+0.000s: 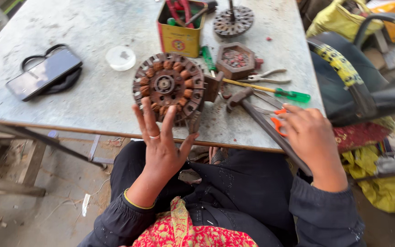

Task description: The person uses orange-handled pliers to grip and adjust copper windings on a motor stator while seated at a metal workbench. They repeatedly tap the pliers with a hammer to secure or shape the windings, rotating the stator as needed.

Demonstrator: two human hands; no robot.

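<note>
Round rusty-brown motor stator with copper-wound coils (169, 87), lying flat near the front edge of the grey metal tabletop (92, 98), toward its middle. Windings all in place around the ring, so stripping or rewinding apparently not yet begun. Left hand (161, 142) spread open, fingertips touching the stator's near rim, gripping nothing. Right hand (311, 137) at the front right edge, fingers curled loosely over orange-handled scissors (277, 121) and the long dark handle of a hammer (264, 121); firm grip or not, cannot tell. Beyond: green-handled screwdriver (270, 90), metal pliers (266, 77), hexagonal wooden box of small parts (235, 59), yellow tin of tools (181, 32), second dark rotor disc (233, 20). At left, white round lid (120, 58) and black phone (44, 73).
</note>
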